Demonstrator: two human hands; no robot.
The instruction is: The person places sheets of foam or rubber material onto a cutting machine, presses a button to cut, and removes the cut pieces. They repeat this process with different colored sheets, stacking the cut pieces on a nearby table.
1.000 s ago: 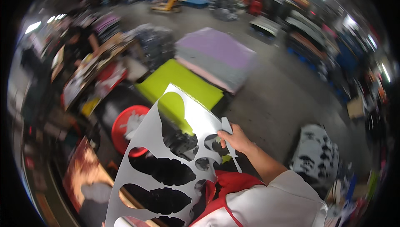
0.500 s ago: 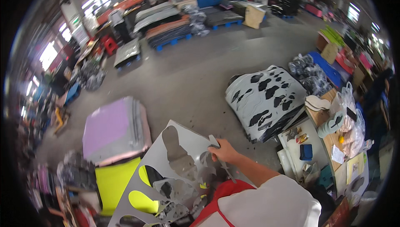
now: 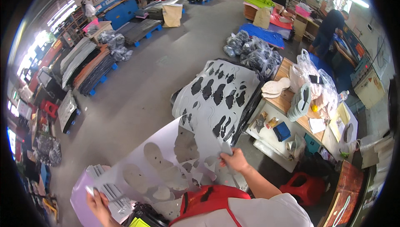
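A thin grey sheet with large shoe-sole-shaped holes stretches between my two hands. My right hand is closed on its right edge, near a narrow strip of the same material. At the lower left, my left hand pinches the sheet's other end, fingers curled. Beyond the sheet, a stack of grey sheets carries sole-shaped cutouts that look black. Its near corner is overlapped by the sheet I hold. Beneath my left hand is a lilac-topped stack, partly hidden.
At right stands a worktable with sole-shaped pieces and plastic bags. A red stool is at lower right. Filled plastic bags lie behind the grey stack. A person stands far right. Sheet piles rest on pallets at left.
My view has turned right, toward the grey stack and worktable. The held sheet has swung over that stack's near corner. My left hand has come into view, gripping its left end.
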